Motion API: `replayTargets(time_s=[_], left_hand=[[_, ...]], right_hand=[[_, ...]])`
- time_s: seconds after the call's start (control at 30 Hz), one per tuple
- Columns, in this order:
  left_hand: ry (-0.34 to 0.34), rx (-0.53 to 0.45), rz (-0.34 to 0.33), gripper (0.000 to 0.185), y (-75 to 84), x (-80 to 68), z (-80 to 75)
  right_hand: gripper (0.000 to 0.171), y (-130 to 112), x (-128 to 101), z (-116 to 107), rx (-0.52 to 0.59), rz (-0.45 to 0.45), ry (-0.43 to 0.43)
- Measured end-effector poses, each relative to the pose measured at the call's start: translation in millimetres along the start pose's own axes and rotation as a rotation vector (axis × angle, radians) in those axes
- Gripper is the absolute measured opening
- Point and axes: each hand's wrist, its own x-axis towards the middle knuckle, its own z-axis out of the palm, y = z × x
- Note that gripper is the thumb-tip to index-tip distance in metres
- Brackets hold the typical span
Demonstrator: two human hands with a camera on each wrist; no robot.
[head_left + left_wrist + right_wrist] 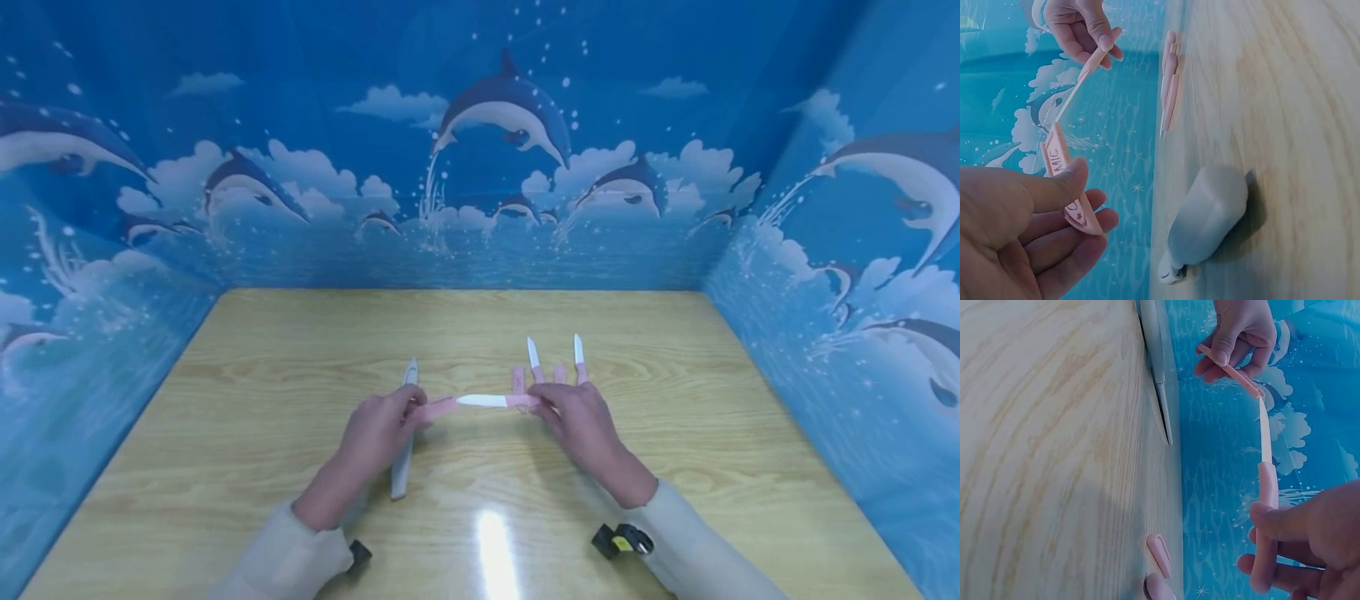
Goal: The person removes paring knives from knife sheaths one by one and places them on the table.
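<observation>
A small knife [491, 401] with a white blade and pink handle hung between the two hands above the tabletop [675, 467]. The right hand [581, 421] gripped its handle, fingers and thumb curled round it. The left hand [375, 433] pinched a pink sheath [435, 407], whose mouth met the blade tip. A grey knife [403, 450] lay under the left hand; two more pink-handled knives [555, 358] lay just beyond the right.

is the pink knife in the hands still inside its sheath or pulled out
Out. The white blade is bare between the hands: the right hand holds the pink handle, the left hand holds the pink sheath apart from the tip.
</observation>
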Motion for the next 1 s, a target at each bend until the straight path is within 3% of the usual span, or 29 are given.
replayTargets(time_s=[0.17, 0.33, 0.43, 0.5, 0.83, 1.0], left_hand=[[-0.024, -0.216, -0.067, 0.019, -0.6, 0.2, 6.5], [-0.143, -0.592, -0.237, 0.029, 1.0, 2.9, 11.6], [-0.212, -0.799, -0.277, 0.03, 1.0, 4.7, 13.8], [-0.241, -0.883, -0.285, 0.028, 0.3, 4.8, 14.7], [-0.219, -0.968, -0.274, 0.015, 2.0, 4.0, 16.5], [-0.2, -0.973, -0.289, 0.019, 4.2, 4.5, 17.0]], right_hand=[[0.021, -1, 1, -1, 0.031, 0.044, -0.026], [0.022, -2, 1, -2, 0.054, 0.101, -0.041], [0.022, -2, 1, -2, 0.06, 0.129, -0.053], [0.022, -2, 2, -2, 0.068, 0.143, -0.063], [0.014, -3, 2, 1, 0.132, 0.183, -0.083], [0.017, -3, 1, 6, 0.253, 0.221, -0.103]])
